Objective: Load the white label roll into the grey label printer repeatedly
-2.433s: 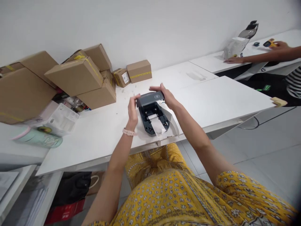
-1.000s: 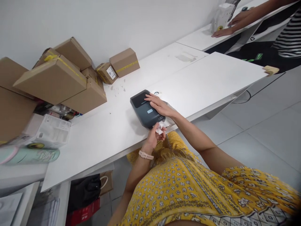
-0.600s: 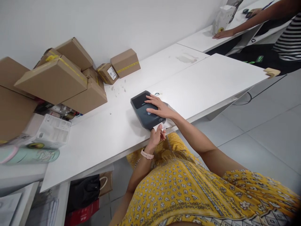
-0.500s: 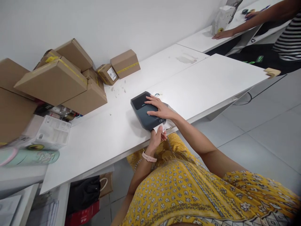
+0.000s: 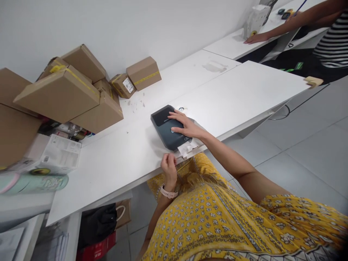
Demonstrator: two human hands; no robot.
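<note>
A dark blue-grey label printer (image 5: 165, 127) with a rounded box shape lies on the white desk (image 5: 116, 156) close to its front edge. My right hand (image 5: 185, 125) rests flat on its top, fingers spread. White paper (image 5: 186, 148) sticks out of the printer's near end and overhangs the desk edge. Left of that paper and apart from it, my left hand (image 5: 169, 163) is closed at the desk edge. Its curled fingers hide whatever may be inside. A small ring-like item (image 5: 181, 108) lies just beyond the printer.
Cardboard boxes (image 5: 58, 94) are stacked at the left, with two smaller ones, including a taped box (image 5: 144, 74), against the wall. A mint bottle (image 5: 35, 182) lies below a white carton (image 5: 61, 154). At the upper right, a co-worker's hand (image 5: 257, 38) touches another desk.
My left hand has let go of the white paper and moved left and slightly down. My right hand and the printer stay put. The co-worker's far hand has shifted a little, with a pen.
</note>
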